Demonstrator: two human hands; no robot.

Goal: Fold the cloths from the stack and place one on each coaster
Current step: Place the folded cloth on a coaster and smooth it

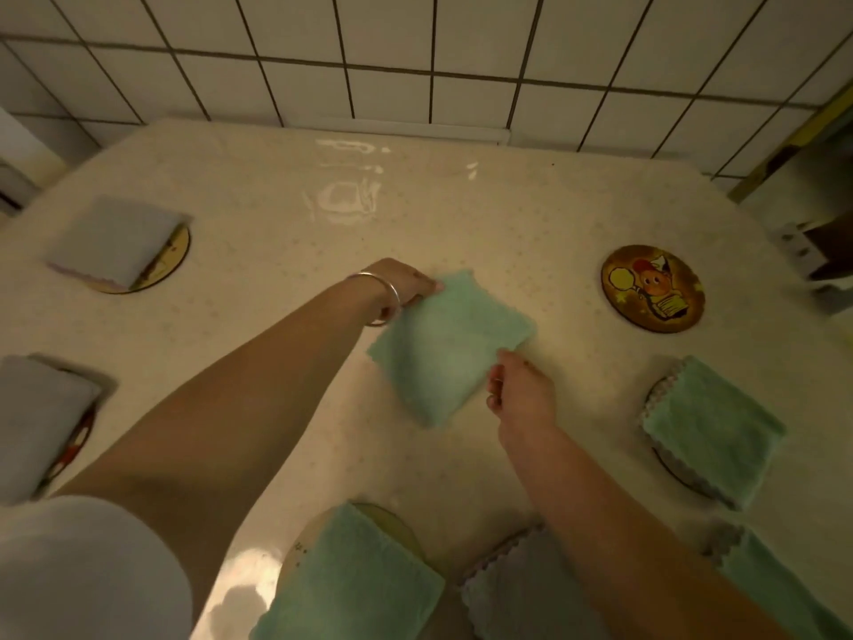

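Just past the table's [286, 187] middle, you hold a folded green cloth [450, 346] flat between both hands: your left hand [406, 284], a silver bangle [385, 293] on its wrist, pinches the cloth's far left corner, and your right hand [521, 385] pinches its near right edge with curled fingers. Toward the right edge one round coaster [653, 288] lies bare, printed with a cartoon figure; any writing on it is too blurred to read. Nearer you along that edge, a green folded cloth [713, 429] covers most of a second coaster [669, 464]. Along the left edge, two grey folded cloths [113, 240] [34, 418] each hide most of a coaster beneath, only dark rims showing. At the near edge a further green cloth [355, 579] sits on a pale coaster [392, 515] and is cut off by the frame. Beside it, a grey scalloped cloth [512, 588] and another green one [775, 588] lie partly behind your right forearm; whether they form a stack cannot be told. White wall tiles [415, 48] stand behind the far edge, and glare marks the glossy tabletop there.
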